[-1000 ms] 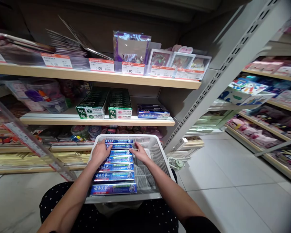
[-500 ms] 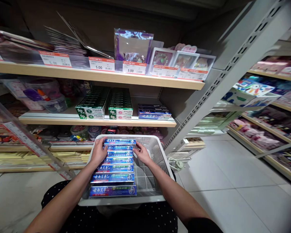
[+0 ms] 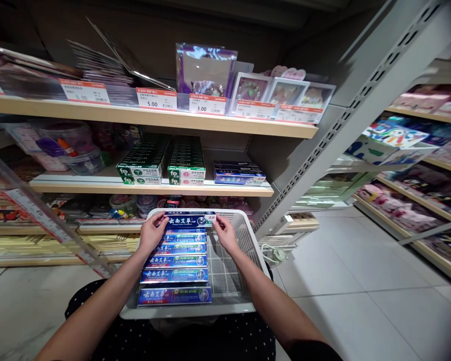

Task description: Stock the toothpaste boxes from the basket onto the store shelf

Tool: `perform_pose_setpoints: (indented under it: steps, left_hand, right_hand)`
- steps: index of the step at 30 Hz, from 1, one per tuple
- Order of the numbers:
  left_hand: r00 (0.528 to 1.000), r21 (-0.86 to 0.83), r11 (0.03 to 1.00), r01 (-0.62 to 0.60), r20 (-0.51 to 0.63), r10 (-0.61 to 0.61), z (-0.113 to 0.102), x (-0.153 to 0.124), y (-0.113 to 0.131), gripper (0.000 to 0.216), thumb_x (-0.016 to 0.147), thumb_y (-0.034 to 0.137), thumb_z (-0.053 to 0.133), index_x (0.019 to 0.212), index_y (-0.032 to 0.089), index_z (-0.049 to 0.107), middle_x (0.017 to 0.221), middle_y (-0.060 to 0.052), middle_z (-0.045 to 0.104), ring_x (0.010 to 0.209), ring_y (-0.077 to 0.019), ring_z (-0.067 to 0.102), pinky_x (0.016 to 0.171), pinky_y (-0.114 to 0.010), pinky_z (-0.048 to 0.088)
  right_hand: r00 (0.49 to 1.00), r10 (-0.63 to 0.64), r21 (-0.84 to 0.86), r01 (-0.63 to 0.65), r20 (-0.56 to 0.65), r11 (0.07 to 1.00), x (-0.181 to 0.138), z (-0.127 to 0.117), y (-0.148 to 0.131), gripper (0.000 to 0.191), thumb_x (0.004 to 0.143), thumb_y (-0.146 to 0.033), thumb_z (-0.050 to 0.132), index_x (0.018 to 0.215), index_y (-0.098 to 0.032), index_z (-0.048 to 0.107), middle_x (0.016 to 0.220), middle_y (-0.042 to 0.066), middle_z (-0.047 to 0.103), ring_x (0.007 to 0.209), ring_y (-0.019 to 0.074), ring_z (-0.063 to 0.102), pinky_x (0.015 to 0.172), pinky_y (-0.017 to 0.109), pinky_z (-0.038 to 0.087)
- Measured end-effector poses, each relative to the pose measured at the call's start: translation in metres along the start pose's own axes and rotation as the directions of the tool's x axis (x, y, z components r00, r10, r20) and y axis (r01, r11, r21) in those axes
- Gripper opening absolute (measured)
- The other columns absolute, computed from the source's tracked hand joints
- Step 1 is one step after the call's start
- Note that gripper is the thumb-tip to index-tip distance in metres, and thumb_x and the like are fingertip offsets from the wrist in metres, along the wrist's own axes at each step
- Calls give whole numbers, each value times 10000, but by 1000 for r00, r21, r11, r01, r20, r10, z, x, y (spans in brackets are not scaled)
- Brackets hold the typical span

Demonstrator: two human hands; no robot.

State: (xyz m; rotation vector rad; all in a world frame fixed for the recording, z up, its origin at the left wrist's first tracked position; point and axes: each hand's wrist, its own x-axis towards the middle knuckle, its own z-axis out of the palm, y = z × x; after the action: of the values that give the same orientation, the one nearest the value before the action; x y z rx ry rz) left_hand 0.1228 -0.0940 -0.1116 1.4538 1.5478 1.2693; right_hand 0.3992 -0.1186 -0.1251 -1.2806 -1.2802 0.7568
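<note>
While the left hand (image 3: 151, 234) pinches one end of the farthest blue toothpaste box (image 3: 190, 219) and the right hand (image 3: 225, 234) pinches the other, that box sits raised above the row at the far end of the white basket (image 3: 240, 235) on the person's lap. Five or so matching boxes (image 3: 176, 273) remain flat in the basket, so unloading appears barely begun. Further right and above, the middle shelf (image 3: 150, 189) carries a short stack of the same blue boxes (image 3: 239, 173) with free space beside it.

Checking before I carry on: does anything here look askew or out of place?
One thing: on the top shelf, a flat pack juts up at a slant over the stacked ones. The boxes in the basket lie in a neat row.
</note>
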Motion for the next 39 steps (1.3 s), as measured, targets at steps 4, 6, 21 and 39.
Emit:
perform_pose_setpoints:
  steps: [4, 6, 21, 39]
  left_hand:
    - [1000, -76, 997, 20, 7, -19, 0, 0, 3, 457, 760, 438, 694, 1105, 139, 676, 1099, -131, 708, 997, -256, 680, 935, -437, 525]
    - [998, -130, 990, 60, 15, -59, 0, -1, 6, 463, 752, 428, 705, 1110, 136, 671, 1085, -132, 712, 1004, -261, 680, 930, -437, 530]
    - [981, -322, 927, 192, 65, -181, 4, 3, 4, 504, 709, 443, 741, 1095, 136, 638, 1039, -116, 716, 920, -244, 700, 820, -395, 580]
    - [979, -431, 888, -160, 44, 198, 87, 11, 125, 399, 739, 285, 720, 1094, 141, 609, 1134, -129, 681, 1038, -226, 666, 972, -420, 515]
  right_hand:
    - [1000, 3, 36, -3, -17, 999, -1, 2, 0, 482, 777, -512, 632, 1095, -156, 702, 1079, 136, 662, 1001, 273, 638, 911, 443, 523]
    - [999, 32, 75, -31, -11, 997, -1, 4, 0, 480, 765, -509, 644, 1084, -156, 699, 1129, 140, 665, 1047, 278, 635, 950, 444, 506]
    - [983, 183, 147, -185, 32, 972, 2, 9, 8, 585, 780, -461, 645, 1264, -134, 606, 1282, 139, 625, 1159, 284, 602, 1018, 439, 469]
    - [958, -184, -187, 144, -219, 972, 61, -102, -73, 667, 696, -428, 759, 1279, -198, 528, 1149, 97, 655, 1019, 248, 640, 928, 407, 509]
